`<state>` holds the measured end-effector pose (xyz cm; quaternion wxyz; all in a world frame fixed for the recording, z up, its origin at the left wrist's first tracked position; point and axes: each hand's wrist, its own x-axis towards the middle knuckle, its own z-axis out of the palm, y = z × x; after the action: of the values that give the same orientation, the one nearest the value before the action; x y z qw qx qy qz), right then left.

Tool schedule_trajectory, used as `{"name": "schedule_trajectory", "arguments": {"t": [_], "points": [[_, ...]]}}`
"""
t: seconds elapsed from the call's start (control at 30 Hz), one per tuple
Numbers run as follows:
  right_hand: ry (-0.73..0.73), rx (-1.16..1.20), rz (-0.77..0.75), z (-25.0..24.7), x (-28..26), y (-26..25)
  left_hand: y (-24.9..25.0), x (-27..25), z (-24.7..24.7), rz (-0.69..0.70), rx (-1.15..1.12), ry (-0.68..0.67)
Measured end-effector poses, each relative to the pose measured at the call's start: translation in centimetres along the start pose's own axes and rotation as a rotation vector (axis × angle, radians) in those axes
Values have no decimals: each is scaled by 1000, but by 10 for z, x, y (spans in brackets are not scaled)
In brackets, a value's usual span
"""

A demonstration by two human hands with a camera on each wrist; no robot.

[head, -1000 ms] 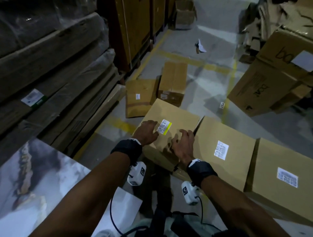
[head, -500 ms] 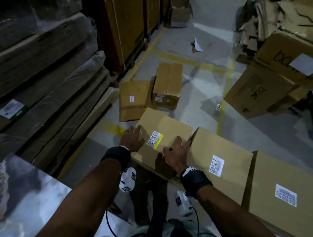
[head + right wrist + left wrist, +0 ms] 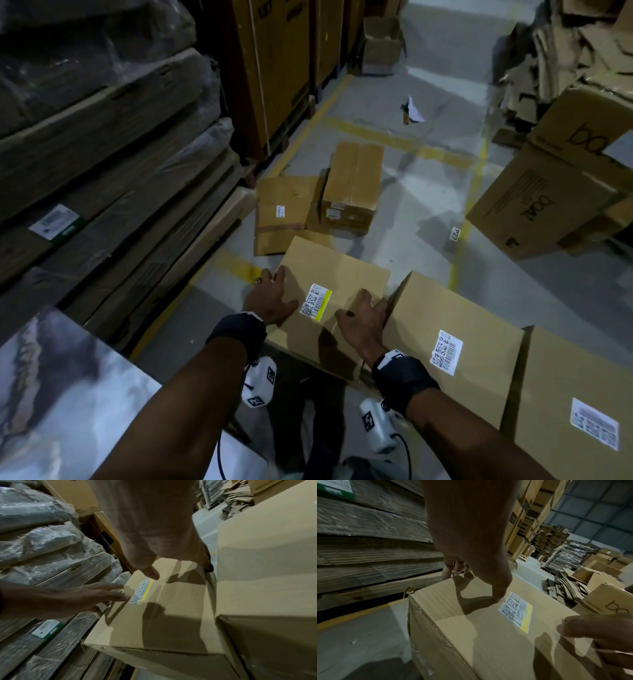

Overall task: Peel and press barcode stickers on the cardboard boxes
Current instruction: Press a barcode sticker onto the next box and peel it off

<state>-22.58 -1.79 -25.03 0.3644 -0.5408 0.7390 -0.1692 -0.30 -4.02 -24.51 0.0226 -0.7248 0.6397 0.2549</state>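
A white barcode sticker (image 3: 315,301) with a yellow strip lies flat on top of the leftmost cardboard box (image 3: 339,260). My left hand (image 3: 270,298) holds the box's left edge, with the fingers over the side and the thumb (image 3: 498,597) on top beside the sticker (image 3: 515,609). My right hand (image 3: 363,318) grips the right edge. Its fingers (image 3: 206,565) reach into the gap beside the second box (image 3: 479,308), and its thumb rests on top near the sticker (image 3: 139,592). The second box and a third box (image 3: 565,370) each carry a white sticker.
Plastic-wrapped flat packs (image 3: 102,154) are stacked close on the left. A small box (image 3: 352,192) and flattened cardboard (image 3: 284,212) lie on the floor ahead. Large printed boxes (image 3: 548,205) stand at the right. A marbled slab (image 3: 68,394) sits at the lower left.
Both hands have left the sticker and spread apart. The left went to the box's left edge, and the right went to its right edge and into the gap.
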Motion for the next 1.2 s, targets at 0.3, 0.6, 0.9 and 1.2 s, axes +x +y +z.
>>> {"name": "schedule_trajectory", "arguments": {"t": [0.3,0.6,0.9,1.2], "points": [[-34,-75,-124,-6,-31,-28,-27,-51,-9,-156,-173,130],[40,-59,-319,-25,-84,-65,-41,-128,-27,-166,-309,382],[97,-34,-522,-50,-182,-93,-52,-243,-64,-176,-314,580],[123,-50,-746,-76,-282,-155,-76,-360,-90,-188,-377,770]]}}
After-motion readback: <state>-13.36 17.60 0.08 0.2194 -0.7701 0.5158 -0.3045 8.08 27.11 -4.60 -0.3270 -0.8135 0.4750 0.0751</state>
